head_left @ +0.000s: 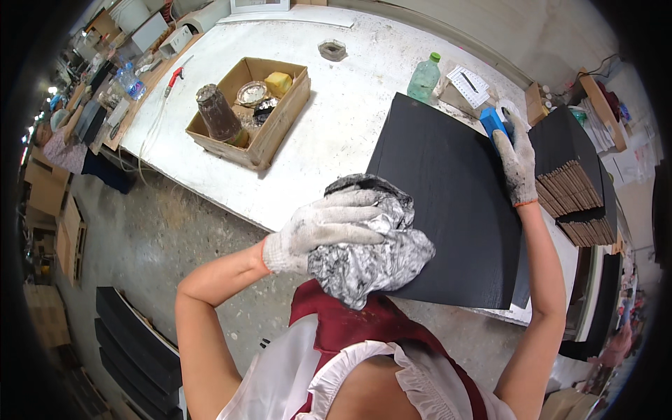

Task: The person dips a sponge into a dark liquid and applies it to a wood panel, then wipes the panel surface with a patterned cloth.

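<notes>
My left hand [329, 227], in a white knit glove with an orange cuff, grips a crumpled white rag [381, 262] smeared with black. The rag hangs over the near left edge of a large black panel [448, 203] lying on the white table. At the panel's far right, my gloved right hand [516, 157] has its fingers around a blue block [492, 122], which stands at the panel's edge. The underside of the block is hidden from me.
A cardboard box [280, 129] with a dirty jar and yellow sponge stands on the white table [336, 98]. A green bottle [423, 77] is beyond the panel. Stacked black panels [570, 168] rise at right. A red air gun [175, 78] lies far left; another person [70, 150] stands beyond.
</notes>
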The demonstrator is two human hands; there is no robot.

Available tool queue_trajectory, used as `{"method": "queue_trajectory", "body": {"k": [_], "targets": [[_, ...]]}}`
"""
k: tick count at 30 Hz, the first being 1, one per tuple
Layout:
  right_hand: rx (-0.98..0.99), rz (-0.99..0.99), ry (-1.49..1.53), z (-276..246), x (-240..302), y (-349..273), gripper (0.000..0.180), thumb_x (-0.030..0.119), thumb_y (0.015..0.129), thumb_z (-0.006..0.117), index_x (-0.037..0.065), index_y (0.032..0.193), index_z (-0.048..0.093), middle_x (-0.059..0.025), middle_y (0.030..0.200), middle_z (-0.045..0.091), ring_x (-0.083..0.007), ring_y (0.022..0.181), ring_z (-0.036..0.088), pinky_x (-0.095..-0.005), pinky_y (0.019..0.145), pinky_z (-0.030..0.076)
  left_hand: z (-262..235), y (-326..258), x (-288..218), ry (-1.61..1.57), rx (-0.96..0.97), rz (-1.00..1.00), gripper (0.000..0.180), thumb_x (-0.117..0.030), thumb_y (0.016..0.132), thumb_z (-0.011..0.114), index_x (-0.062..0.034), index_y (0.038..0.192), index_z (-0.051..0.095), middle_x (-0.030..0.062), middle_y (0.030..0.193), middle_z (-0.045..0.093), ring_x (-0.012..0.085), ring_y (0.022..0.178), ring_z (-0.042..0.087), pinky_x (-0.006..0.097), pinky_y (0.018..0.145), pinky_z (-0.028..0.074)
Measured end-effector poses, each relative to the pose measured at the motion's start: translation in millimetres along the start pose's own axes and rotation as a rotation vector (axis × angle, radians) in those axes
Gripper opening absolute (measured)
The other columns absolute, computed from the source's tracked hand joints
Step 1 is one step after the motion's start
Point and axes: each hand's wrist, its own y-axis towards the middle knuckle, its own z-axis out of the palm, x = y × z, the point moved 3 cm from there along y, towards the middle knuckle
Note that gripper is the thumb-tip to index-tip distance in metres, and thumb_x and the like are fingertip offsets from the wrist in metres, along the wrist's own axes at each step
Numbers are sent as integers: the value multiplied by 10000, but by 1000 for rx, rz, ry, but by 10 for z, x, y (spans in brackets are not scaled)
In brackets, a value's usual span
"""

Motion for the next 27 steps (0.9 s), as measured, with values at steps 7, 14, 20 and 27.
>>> {"method": "queue_trajectory", "body": {"k": [7,14,20,27], "targets": [[5,-53,48,29,-92,41,510,258,887,639,-47,1277,516,-217,1294,513,-321,1199,487,-387,1011,388,-246,667,682,58,-299,-99,598,42,763,689,-135,1321,566,98,1349,567,299,1232,545,361,1038,459],[-36,49,81,-8,4,47,518,292,902,609,-43,1286,517,-202,1298,519,-311,1204,492,-369,1047,358,-409,1014,1589,198,-341,-645,432,-403,916,613,-7,1083,653,198,896,691,256,825,667,355,769,504],[-340,390,441,-410,-193,-433,537,298,961,565,-76,1334,465,-175,1208,580,-212,1004,613,-315,912,463,-310,332,1028,-839,-854,-757,383,-231,936,630,-25,1257,590,74,1203,637,176,1005,642,300,881,517],[-246,477,612,-552,165,-812,533,278,980,538,-102,1335,422,-169,1096,600,-178,904,650,-300,848,502,-323,395,659,-1169,-706,-834,370,-192,981,559,0,1297,564,72,1230,637,148,1087,618,271,944,496]]}}
